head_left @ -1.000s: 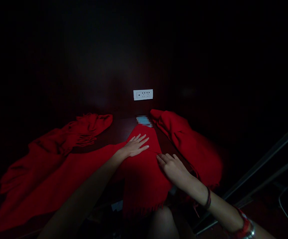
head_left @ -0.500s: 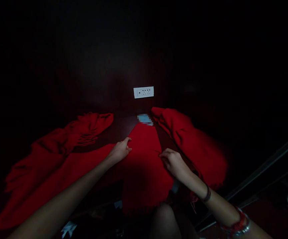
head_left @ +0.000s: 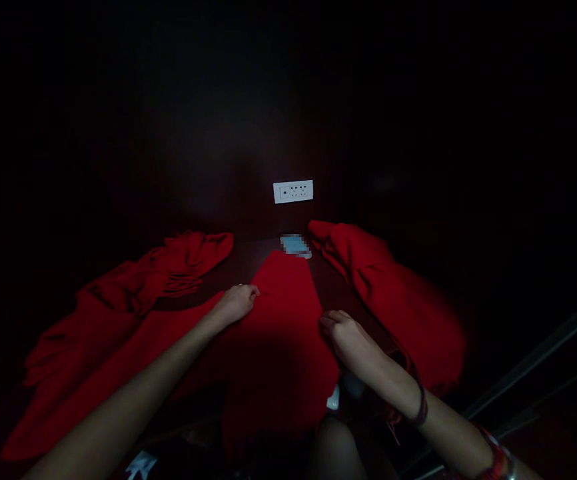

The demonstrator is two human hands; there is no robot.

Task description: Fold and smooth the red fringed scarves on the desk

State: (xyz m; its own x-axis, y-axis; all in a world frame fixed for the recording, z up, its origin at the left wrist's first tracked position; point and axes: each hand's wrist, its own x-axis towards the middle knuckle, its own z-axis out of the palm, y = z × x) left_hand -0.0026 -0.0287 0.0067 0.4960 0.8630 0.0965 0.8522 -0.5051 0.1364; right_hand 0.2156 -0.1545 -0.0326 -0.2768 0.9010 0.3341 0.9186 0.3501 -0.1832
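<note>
A red fringed scarf (head_left: 283,327) lies spread over the dark table, with its front end hanging over the edge towards my knees. On its left edge my left hand (head_left: 238,301) is closed, and a small crease runs from the fingertips. My right hand (head_left: 348,339) pinches the opposite edge, slightly nearer to me. Red cloth also stretches out to the left beneath my left forearm, ending near a bunched fringed part (head_left: 168,270). Where one piece of cloth ends and another begins there, I cannot tell.
Another red scarf (head_left: 383,280) lies folded along the right side. A blurred light-blue item (head_left: 296,245) rests beyond the middle scarf, below a white wall socket (head_left: 293,191). My knee (head_left: 337,447) is under the front edge. The surroundings are very dark.
My left hand has gone from stretched fingers to a closed grip, drawing the scarf's left edge slightly. The scarf's front end has shifted left and lower. My right hand stays at the right edge.
</note>
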